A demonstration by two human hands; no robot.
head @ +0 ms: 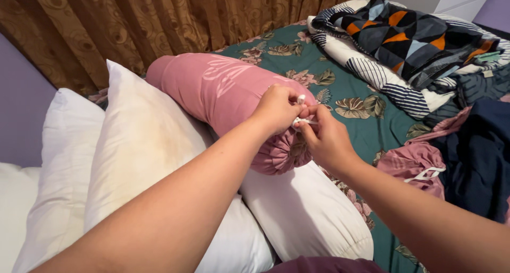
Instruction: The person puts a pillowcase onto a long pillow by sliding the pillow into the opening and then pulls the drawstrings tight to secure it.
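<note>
Pinching a white drawstring (304, 121) (both hands) at the pink bolster (228, 100) end.

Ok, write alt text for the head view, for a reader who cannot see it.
Two bare hands, left hand and right hand, pinch a white drawstring at the gathered end of a pink bolster lying across white pillows. Beyond lies a green floral bedsheet with a heap of clothes.
</note>
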